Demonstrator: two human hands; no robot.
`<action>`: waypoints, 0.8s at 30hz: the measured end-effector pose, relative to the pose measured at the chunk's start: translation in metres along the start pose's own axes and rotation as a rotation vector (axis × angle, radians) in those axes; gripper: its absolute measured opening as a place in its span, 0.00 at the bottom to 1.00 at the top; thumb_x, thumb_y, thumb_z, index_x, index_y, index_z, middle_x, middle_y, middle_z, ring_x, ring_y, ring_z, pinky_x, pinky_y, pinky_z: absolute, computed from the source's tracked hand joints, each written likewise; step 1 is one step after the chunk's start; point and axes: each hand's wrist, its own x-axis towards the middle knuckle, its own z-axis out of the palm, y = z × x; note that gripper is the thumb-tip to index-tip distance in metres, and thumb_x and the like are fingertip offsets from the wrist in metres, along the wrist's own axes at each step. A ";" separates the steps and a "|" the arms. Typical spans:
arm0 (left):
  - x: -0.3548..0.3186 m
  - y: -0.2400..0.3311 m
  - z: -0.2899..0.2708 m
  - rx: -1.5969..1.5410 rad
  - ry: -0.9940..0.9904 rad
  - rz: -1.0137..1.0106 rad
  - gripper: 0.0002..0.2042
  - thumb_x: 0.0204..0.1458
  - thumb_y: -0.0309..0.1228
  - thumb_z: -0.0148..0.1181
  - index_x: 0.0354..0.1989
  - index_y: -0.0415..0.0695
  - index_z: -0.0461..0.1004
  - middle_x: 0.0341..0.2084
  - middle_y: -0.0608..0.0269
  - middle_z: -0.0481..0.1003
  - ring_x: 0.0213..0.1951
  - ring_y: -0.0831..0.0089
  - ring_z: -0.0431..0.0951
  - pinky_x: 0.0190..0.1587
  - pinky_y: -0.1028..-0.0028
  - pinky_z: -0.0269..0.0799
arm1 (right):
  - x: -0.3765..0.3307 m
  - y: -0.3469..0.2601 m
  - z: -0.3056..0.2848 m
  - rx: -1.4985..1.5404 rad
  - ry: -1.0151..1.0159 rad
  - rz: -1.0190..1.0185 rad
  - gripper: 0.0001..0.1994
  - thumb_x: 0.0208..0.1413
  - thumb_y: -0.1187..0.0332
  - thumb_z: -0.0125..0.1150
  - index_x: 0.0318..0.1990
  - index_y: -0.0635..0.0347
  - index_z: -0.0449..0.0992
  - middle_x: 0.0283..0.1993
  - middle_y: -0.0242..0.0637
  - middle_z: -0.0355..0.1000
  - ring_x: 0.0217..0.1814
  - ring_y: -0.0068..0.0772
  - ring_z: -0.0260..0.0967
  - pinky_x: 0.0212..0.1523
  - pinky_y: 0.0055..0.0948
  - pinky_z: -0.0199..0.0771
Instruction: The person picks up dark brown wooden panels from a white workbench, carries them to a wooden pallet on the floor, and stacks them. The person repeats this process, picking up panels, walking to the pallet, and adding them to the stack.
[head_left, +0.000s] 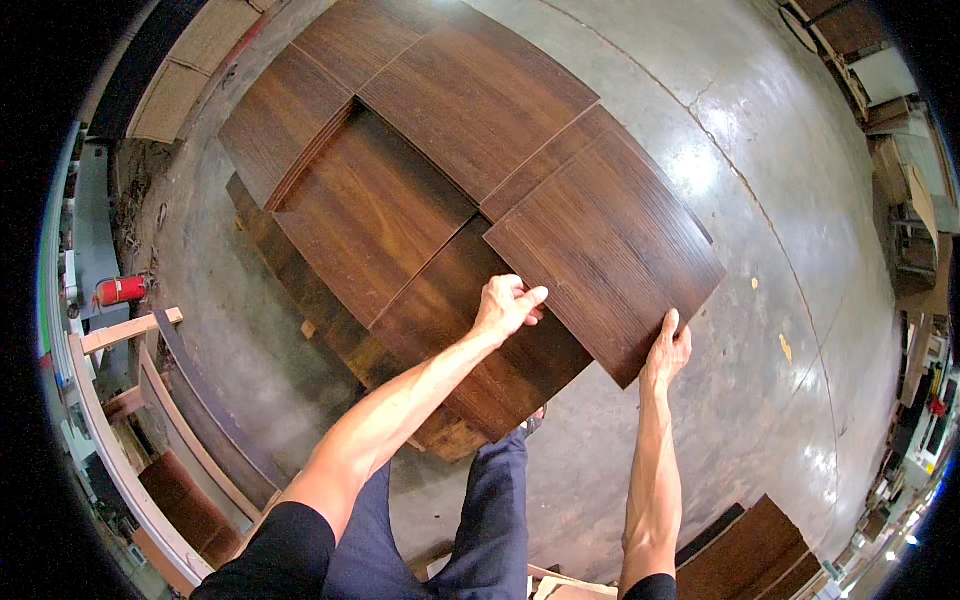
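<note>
A dark brown wood-grain board (610, 255) lies tilted out of line on the right side of stacks of matching boards. My left hand (510, 306) has its fingers curled at the board's left edge, thumb against the rim. Around the near right edge of the same board my right hand (667, 354) is closed, thumb on top and the other fingers partly hidden beneath. Left of it, a lower board (480, 345) lies on the near stack, partly covered by the held board. A higher stack (480, 100) stands behind, next to a recessed lower board (375, 215).
The stacks rest on a wooden pallet (300, 290) on a grey concrete floor (760, 330). A wooden frame rack (180, 400) and a red fire extinguisher (121, 291) stand at the left. More brown boards (750, 555) lie at the lower right.
</note>
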 end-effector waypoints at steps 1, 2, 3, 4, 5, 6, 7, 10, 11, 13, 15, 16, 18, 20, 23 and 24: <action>0.006 0.000 -0.002 -0.024 0.008 -0.001 0.15 0.56 0.33 0.65 0.28 0.31 0.74 0.23 0.51 0.80 0.23 0.71 0.82 0.22 0.74 0.79 | 0.007 -0.003 0.003 -0.067 -0.017 -0.022 0.25 0.63 0.49 0.57 0.43 0.70 0.73 0.36 0.39 0.70 0.38 0.32 0.63 0.43 0.36 0.65; 0.013 0.001 -0.003 -0.030 0.016 0.005 0.15 0.56 0.33 0.65 0.28 0.31 0.74 0.23 0.51 0.80 0.23 0.71 0.82 0.22 0.75 0.79 | 0.013 -0.005 0.006 -0.093 -0.037 -0.022 0.25 0.62 0.50 0.57 0.41 0.71 0.73 0.32 0.40 0.70 0.36 0.32 0.62 0.41 0.36 0.65; 0.020 0.003 -0.004 -0.025 0.027 -0.007 0.14 0.56 0.33 0.65 0.28 0.32 0.74 0.22 0.51 0.80 0.22 0.71 0.82 0.22 0.75 0.79 | 0.017 -0.007 0.009 -0.120 -0.058 -0.046 0.24 0.62 0.51 0.58 0.40 0.71 0.73 0.31 0.40 0.70 0.35 0.33 0.62 0.40 0.36 0.66; 0.026 0.005 -0.007 -0.021 0.029 0.011 0.14 0.56 0.32 0.65 0.27 0.32 0.74 0.22 0.50 0.80 0.22 0.71 0.82 0.21 0.75 0.79 | 0.022 -0.008 0.012 -0.149 -0.080 -0.070 0.24 0.62 0.51 0.58 0.39 0.71 0.73 0.30 0.41 0.69 0.34 0.33 0.62 0.40 0.36 0.66; 0.031 0.008 -0.008 -0.008 0.034 -0.011 0.14 0.55 0.32 0.65 0.27 0.31 0.74 0.22 0.50 0.80 0.22 0.71 0.82 0.21 0.75 0.79 | 0.026 -0.008 0.015 -0.200 -0.092 -0.080 0.23 0.61 0.52 0.58 0.38 0.71 0.73 0.29 0.41 0.69 0.33 0.34 0.62 0.39 0.36 0.66; 0.034 0.010 -0.009 0.005 0.038 -0.034 0.14 0.55 0.32 0.65 0.27 0.31 0.74 0.22 0.50 0.80 0.22 0.71 0.82 0.21 0.75 0.79 | 0.028 -0.007 0.018 -0.215 -0.090 -0.096 0.21 0.60 0.54 0.59 0.37 0.71 0.74 0.28 0.43 0.70 0.32 0.36 0.65 0.38 0.37 0.67; 0.038 0.013 -0.010 0.023 0.037 -0.070 0.14 0.55 0.32 0.65 0.27 0.31 0.74 0.22 0.50 0.80 0.22 0.70 0.82 0.21 0.75 0.79 | 0.031 -0.006 0.020 -0.196 -0.099 -0.105 0.21 0.60 0.55 0.59 0.37 0.70 0.74 0.29 0.44 0.71 0.33 0.37 0.66 0.39 0.38 0.67; 0.044 0.018 -0.012 0.044 0.038 -0.107 0.13 0.55 0.31 0.65 0.27 0.31 0.74 0.23 0.48 0.80 0.22 0.69 0.82 0.21 0.75 0.80 | 0.036 -0.001 0.023 -0.210 -0.104 -0.127 0.19 0.59 0.56 0.60 0.38 0.69 0.75 0.32 0.46 0.73 0.34 0.40 0.68 0.41 0.39 0.68; 0.046 0.018 -0.012 0.043 0.034 -0.124 0.13 0.55 0.31 0.65 0.27 0.31 0.74 0.23 0.48 0.80 0.22 0.69 0.82 0.21 0.75 0.80 | 0.037 0.001 0.024 -0.232 -0.108 -0.135 0.18 0.58 0.57 0.60 0.39 0.68 0.75 0.33 0.47 0.74 0.35 0.41 0.69 0.41 0.40 0.68; 0.048 0.016 -0.011 0.023 0.041 -0.142 0.13 0.56 0.30 0.63 0.33 0.28 0.72 0.25 0.47 0.79 0.23 0.67 0.82 0.21 0.74 0.80 | 0.041 0.003 0.022 -0.275 -0.120 -0.152 0.17 0.57 0.58 0.60 0.40 0.68 0.76 0.34 0.49 0.74 0.37 0.43 0.69 0.43 0.40 0.68; 0.049 0.014 -0.010 -0.034 0.050 -0.170 0.14 0.56 0.29 0.62 0.35 0.27 0.70 0.26 0.45 0.79 0.23 0.66 0.82 0.20 0.74 0.80 | 0.043 0.003 0.022 -0.324 -0.116 -0.174 0.17 0.57 0.59 0.60 0.41 0.68 0.76 0.36 0.50 0.73 0.39 0.46 0.69 0.45 0.41 0.68; 0.051 0.014 -0.010 -0.044 0.058 -0.163 0.14 0.56 0.29 0.62 0.36 0.27 0.70 0.26 0.45 0.79 0.23 0.66 0.82 0.20 0.74 0.80 | 0.044 0.003 0.022 -0.277 -0.138 -0.154 0.17 0.57 0.59 0.60 0.40 0.68 0.75 0.36 0.51 0.72 0.39 0.47 0.69 0.45 0.41 0.68; 0.054 0.014 -0.009 -0.055 0.071 -0.187 0.15 0.56 0.29 0.62 0.37 0.27 0.68 0.27 0.45 0.78 0.23 0.65 0.82 0.20 0.74 0.80 | 0.045 0.003 0.023 -0.227 -0.151 -0.114 0.17 0.56 0.60 0.60 0.38 0.69 0.74 0.36 0.52 0.71 0.38 0.49 0.68 0.44 0.41 0.67; 0.055 0.017 -0.008 -0.079 0.095 -0.198 0.14 0.55 0.29 0.62 0.35 0.28 0.68 0.26 0.47 0.77 0.22 0.66 0.82 0.20 0.74 0.80 | 0.047 0.005 0.024 -0.236 -0.133 -0.147 0.16 0.56 0.60 0.59 0.37 0.69 0.74 0.35 0.52 0.71 0.38 0.48 0.68 0.45 0.41 0.67; 0.054 0.023 -0.006 -0.108 0.141 -0.222 0.11 0.54 0.27 0.60 0.28 0.31 0.69 0.19 0.53 0.74 0.18 0.69 0.79 0.16 0.73 0.77 | 0.049 0.011 0.025 -0.304 -0.166 -0.118 0.15 0.56 0.60 0.59 0.40 0.66 0.76 0.37 0.50 0.74 0.39 0.45 0.70 0.45 0.39 0.70; 0.053 0.025 -0.006 -0.102 0.139 -0.212 0.12 0.55 0.28 0.60 0.31 0.27 0.70 0.22 0.46 0.76 0.20 0.63 0.81 0.18 0.71 0.79 | 0.049 0.013 0.025 -0.254 -0.186 -0.164 0.17 0.57 0.59 0.58 0.42 0.67 0.76 0.38 0.49 0.74 0.39 0.45 0.70 0.45 0.39 0.70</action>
